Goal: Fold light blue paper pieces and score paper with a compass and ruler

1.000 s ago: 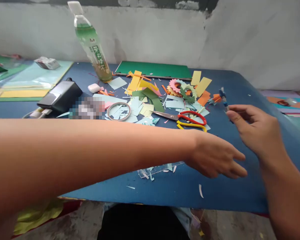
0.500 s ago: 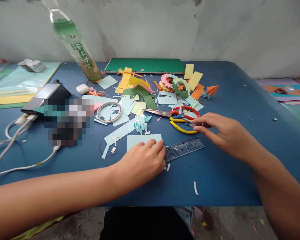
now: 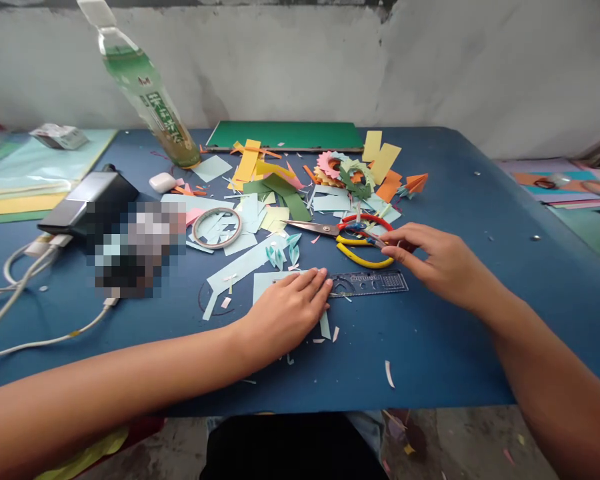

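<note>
My left hand (image 3: 293, 310) lies flat, fingers stretched out, over one end of a clear plastic ruler (image 3: 375, 283) and a light blue sheet of paper (image 3: 263, 283). My right hand (image 3: 425, 260) is closed in a pinch on a slim pen-like tool (image 3: 374, 238) with clear and blue parts; its exact kind is hard to make out. That tool overlaps the handles of a pair of scissors (image 3: 325, 229), one red and one yellow. Small folded blue paper pieces (image 3: 283, 251) sit just beyond my left hand.
A tape roll (image 3: 217, 227), paper scraps (image 3: 233, 223) and folded paper rings (image 3: 345, 172) cover the middle. Behind stand a tilted-looking green bottle (image 3: 153, 100) and a green board (image 3: 285, 135). White cables (image 3: 35, 280) run from a black device (image 3: 87, 200) at left.
The ruler has turned to lie more level under my left hand, whose fingers are now flatter. My right hand is still at the scissors' handles, with the tool showing more clearly.
</note>
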`<state>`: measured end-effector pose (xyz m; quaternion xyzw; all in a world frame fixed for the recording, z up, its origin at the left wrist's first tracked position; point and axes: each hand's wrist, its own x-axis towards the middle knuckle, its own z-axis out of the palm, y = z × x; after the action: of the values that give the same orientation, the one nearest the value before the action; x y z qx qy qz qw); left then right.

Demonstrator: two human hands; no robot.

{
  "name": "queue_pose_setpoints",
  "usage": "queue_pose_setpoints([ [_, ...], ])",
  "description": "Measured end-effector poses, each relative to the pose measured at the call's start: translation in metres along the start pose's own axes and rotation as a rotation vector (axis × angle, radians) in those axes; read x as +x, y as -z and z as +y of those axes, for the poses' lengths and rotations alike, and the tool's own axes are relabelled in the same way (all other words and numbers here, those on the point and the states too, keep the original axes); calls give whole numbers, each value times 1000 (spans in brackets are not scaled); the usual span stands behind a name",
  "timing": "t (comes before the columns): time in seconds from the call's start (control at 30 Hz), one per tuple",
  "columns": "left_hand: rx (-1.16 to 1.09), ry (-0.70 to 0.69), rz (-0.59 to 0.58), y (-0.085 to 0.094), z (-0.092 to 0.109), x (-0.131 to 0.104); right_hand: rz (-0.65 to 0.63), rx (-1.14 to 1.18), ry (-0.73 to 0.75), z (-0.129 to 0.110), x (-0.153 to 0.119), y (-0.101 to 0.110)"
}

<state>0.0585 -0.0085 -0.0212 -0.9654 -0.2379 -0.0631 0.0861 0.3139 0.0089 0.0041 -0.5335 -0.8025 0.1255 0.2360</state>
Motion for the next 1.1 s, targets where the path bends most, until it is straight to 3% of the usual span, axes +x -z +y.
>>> queue_pose_setpoints([
  [0.17, -81, 52, -18, 3, 0, -5, -73, 246, -66, -16, -1, -11],
  [0.3, -67, 48, 93, 5, -2, -9, -210, 523, -137, -25, 0, -23],
  [0.4, -32, 64, 119, 6, 3, -15, -237, 592, -176, -26, 2, -29],
  [0.67, -60, 93, 81, 9, 17, -24, -125, 682, -283, -6, 5, -36],
  [0.8, -76, 78, 80, 8, 15, -23, -50, 867, -304, 5, 5, -39],
  [0.93, -114, 75, 55, 5, 13, -23, 34, 1013, -327, -6, 11, -34],
  [1.1, -142, 75, 52, 6, 3, -22, 50, 1004, -345, -26, 23, -32],
])
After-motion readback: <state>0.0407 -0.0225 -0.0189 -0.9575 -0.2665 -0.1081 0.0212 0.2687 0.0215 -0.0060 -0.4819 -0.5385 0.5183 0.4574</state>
